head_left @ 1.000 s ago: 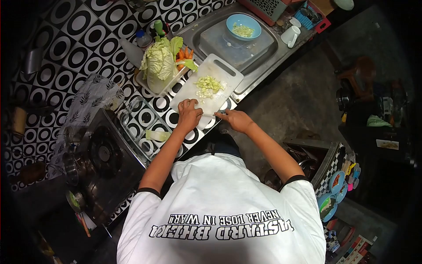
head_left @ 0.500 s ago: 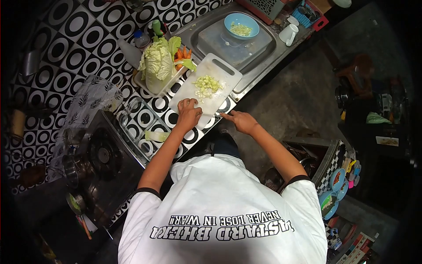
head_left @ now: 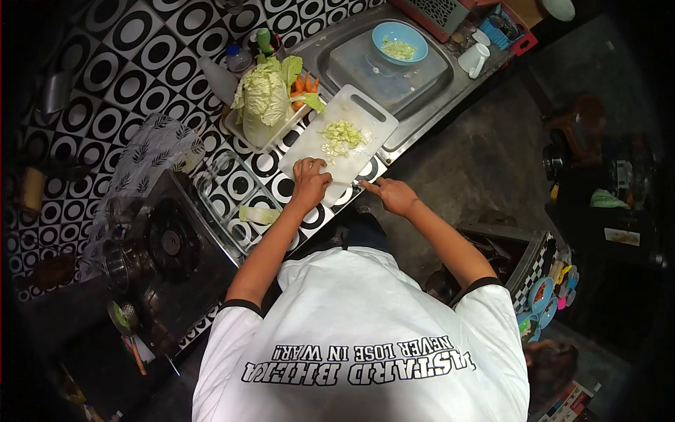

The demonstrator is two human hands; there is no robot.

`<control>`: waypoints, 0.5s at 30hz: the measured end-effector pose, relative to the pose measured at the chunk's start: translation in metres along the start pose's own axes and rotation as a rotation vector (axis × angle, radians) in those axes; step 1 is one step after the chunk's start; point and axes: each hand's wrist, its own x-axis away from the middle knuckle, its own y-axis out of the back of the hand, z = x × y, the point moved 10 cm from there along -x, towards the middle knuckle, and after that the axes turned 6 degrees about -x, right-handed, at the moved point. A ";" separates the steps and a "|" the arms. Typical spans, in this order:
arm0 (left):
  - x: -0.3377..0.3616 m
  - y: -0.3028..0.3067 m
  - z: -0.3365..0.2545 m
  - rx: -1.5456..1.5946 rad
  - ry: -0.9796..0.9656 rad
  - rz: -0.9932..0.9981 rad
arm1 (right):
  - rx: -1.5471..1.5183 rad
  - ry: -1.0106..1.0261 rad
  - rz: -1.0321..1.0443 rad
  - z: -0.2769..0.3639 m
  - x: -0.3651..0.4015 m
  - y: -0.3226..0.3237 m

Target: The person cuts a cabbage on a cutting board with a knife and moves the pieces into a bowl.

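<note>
A white cutting board (head_left: 365, 137) lies on the tiled counter (head_left: 309, 218), with chopped pale-green cabbage (head_left: 342, 133) on its middle. My left hand (head_left: 311, 181) rests on the near end of the board, its fingers curled down over something too hidden to name. To its right, my right hand (head_left: 395, 196) is closed on the handle of a knife (head_left: 346, 183), whose blade points left toward my left hand. Left of the board, a plastic container (head_left: 271, 144) holds a large cabbage (head_left: 266, 98) and carrots (head_left: 304, 87). A cut cabbage piece (head_left: 258, 215) lies on the counter.
A blue bowl (head_left: 400, 43) with chopped pieces stands on a lidded box (head_left: 387, 74) in the metal sink (head_left: 441, 88). A white mug (head_left: 474, 59) is beside it. The stove (head_left: 169, 243) is at the left. A blurred brown shape (head_left: 552, 369) is at the lower right.
The whole view has shifted, so the board and counter appear slightly further right. Both hands keep nearly the same place at the board. The blurred brown shape has appeared at the lower right.
</note>
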 end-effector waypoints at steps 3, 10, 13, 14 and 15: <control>0.001 0.003 0.006 -0.024 0.044 -0.039 | 0.030 0.017 0.064 0.001 -0.006 -0.002; 0.004 0.003 0.014 -0.020 0.141 -0.042 | -0.036 0.113 0.113 0.002 -0.018 -0.004; 0.004 0.007 0.013 -0.013 0.194 -0.067 | 0.004 0.120 0.193 -0.003 -0.021 -0.009; 0.006 0.008 0.012 -0.010 0.210 -0.082 | -0.013 0.147 0.201 -0.004 -0.022 -0.008; 0.006 0.009 0.012 -0.016 0.226 -0.088 | -0.029 0.174 0.207 -0.006 -0.025 -0.008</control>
